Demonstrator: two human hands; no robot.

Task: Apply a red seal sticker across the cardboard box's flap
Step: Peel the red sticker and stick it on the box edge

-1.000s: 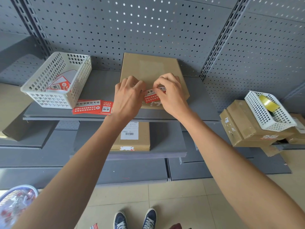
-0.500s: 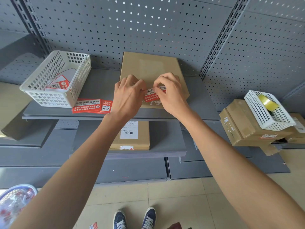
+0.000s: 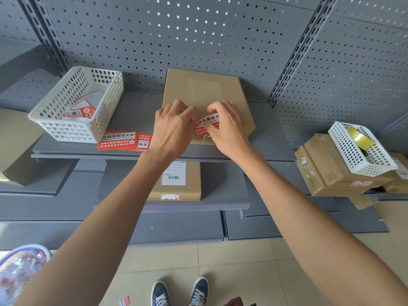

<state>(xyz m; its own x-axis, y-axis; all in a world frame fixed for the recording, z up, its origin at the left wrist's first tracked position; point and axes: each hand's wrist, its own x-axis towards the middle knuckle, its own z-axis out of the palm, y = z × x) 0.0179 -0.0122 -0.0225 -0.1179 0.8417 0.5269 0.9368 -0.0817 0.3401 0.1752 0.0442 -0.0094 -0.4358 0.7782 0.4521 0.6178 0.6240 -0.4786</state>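
**Red seal sticker at the near edge of a flat cardboard box**

Red, with a white text band, the rectangular paper seal sticker (image 3: 206, 127) is pinched between both hands over the near end of the flat brown cardboard box (image 3: 204, 96). The left hand (image 3: 173, 127) grips the sticker's left end with curled fingers; the right hand (image 3: 225, 128) pinches its right part between thumb and fingertips. Whether the sticker touches the cardboard cannot be told.

Nearest the camera: two dark blue lace-up shoes (image 3: 180, 292) on pale floor tiles. Above them, on a lower grey shelf, a second brown cardboard box with a white barcode label (image 3: 176, 181).

On the grey metal shelf (image 3: 136, 111) that carries the task box: a fanned stack of red seal stickers (image 3: 123, 141) just left of the left hand; beyond it, a white perforated plastic basket (image 3: 77, 104) holding more stickers.

Far right: a small white plastic basket (image 3: 362, 149) containing a yellowish tape roll (image 3: 359, 138), resting on stacked brown cartons (image 3: 331, 173).

Behind everything: grey perforated back panel (image 3: 176, 36).
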